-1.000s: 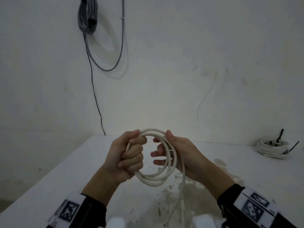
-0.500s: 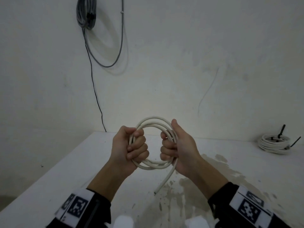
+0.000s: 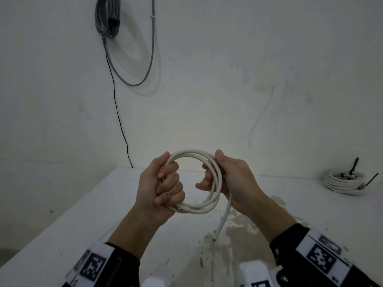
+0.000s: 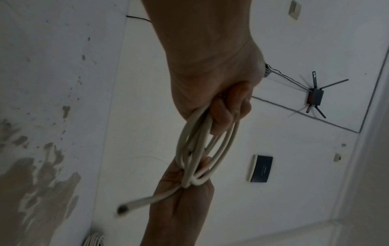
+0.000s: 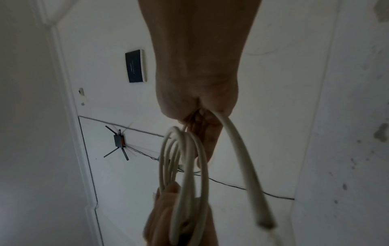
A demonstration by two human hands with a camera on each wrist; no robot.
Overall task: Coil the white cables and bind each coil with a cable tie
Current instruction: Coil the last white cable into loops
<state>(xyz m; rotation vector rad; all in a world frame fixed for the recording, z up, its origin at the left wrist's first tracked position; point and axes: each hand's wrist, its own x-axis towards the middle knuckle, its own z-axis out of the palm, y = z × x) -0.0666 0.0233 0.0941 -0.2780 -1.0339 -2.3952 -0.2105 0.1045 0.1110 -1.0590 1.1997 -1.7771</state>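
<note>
Over a stained white desk (image 3: 62, 214), our left hand (image 3: 159, 189) and right hand (image 3: 230, 179) grip a nearly wound white cable coil (image 3: 199, 206), its tail end (image 3: 222, 222) loose and untied; one bound coil (image 3: 344, 183) lies finished.

Two hands (image 3: 159, 187), two white cable coils (image 3: 196, 183), one grey wall cable bundle (image 3: 107, 17)

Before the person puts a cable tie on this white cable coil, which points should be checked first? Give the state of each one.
1. Left hand grips the white round cable coil: ok.
2. Right hand holds the opposite side: ok.
3. Loose cable end wound in: not ok, it hangs down toward the white table.
4. Loops lie together: ok.
5. Cable tie within reach: cannot tell, no free one is visible.
6. Finished tied coil out of the way: ok, at the far right.
</note>
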